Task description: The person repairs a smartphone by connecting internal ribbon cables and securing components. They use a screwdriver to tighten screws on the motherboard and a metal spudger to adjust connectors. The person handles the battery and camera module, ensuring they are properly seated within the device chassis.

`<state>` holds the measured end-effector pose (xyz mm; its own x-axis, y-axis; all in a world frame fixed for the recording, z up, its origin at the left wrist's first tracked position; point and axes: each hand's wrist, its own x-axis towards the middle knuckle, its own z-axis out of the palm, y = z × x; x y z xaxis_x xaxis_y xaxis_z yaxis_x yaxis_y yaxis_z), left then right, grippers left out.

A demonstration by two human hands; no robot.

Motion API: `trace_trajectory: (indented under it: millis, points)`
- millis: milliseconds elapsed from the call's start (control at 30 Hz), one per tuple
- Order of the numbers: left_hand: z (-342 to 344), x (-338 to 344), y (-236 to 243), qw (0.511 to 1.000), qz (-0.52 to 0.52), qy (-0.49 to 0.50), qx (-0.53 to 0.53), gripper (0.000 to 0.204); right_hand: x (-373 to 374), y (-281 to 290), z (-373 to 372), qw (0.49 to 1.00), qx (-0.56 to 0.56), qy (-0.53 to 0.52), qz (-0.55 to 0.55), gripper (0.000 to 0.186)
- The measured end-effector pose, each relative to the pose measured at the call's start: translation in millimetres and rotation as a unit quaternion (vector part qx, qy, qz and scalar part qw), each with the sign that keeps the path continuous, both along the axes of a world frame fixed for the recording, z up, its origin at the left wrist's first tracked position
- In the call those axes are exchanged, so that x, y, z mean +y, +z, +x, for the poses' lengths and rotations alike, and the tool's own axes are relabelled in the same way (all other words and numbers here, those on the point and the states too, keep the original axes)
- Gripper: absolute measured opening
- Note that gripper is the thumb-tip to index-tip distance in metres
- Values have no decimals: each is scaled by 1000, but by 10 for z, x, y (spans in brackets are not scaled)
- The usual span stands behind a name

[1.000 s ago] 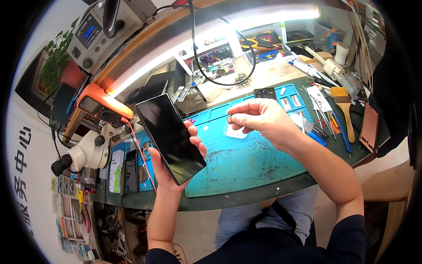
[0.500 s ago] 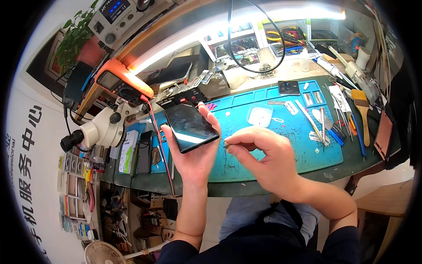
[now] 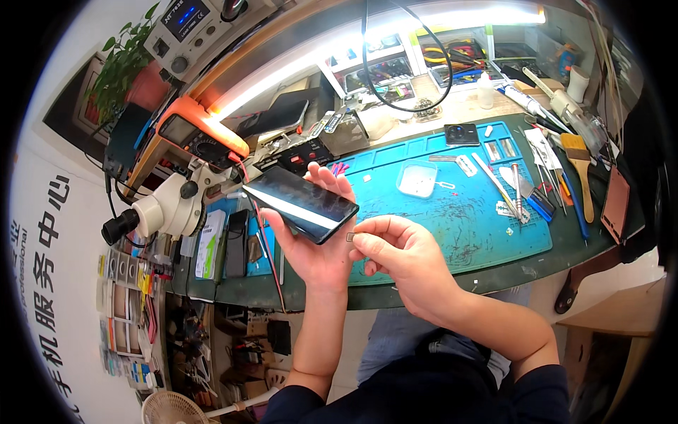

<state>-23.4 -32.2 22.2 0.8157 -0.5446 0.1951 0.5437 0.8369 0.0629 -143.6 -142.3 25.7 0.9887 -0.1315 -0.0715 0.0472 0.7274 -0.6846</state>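
Observation:
A black smartphone (image 3: 302, 205) rests tilted in my left hand (image 3: 316, 261), its glossy screen facing up with a bright streak of light across it. The fingers show past its far edge and the thumb lies by its near left side. Close to the phone's lower right corner, my right hand (image 3: 397, 253) pinches a small dark framed piece, apparently a SIM tray (image 3: 350, 237), between thumb and fingertips. The tray is apart from the phone and partly covered by the fingers. Both hands are above the blue mat (image 3: 424, 244).
On the mat are a clear plastic box (image 3: 417, 179), a SIM eject pin (image 3: 445, 185), a camera module cover (image 3: 461, 134) and several tools. A brush (image 3: 578, 155) lies at right. Leftward stand a microscope (image 3: 152, 214) and an orange multimeter (image 3: 201, 134). A black cable (image 3: 364, 42) hangs overhead.
The phone has turned and tilted in my left hand. My right hand has moved left and slightly down, rotating so that the small tray shows more clearly near the phone's corner.

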Motion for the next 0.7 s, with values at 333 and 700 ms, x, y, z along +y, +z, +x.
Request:
trace_trajectory:
  millis: [333,700]
  points:
    - [35,-6,-51,976,5,101,-193,93,62,21,-9,993,32,45,106,33]
    - [1,3,-89,913,117,202,-336,100,53,-12,-1,986,20,71,146,37]
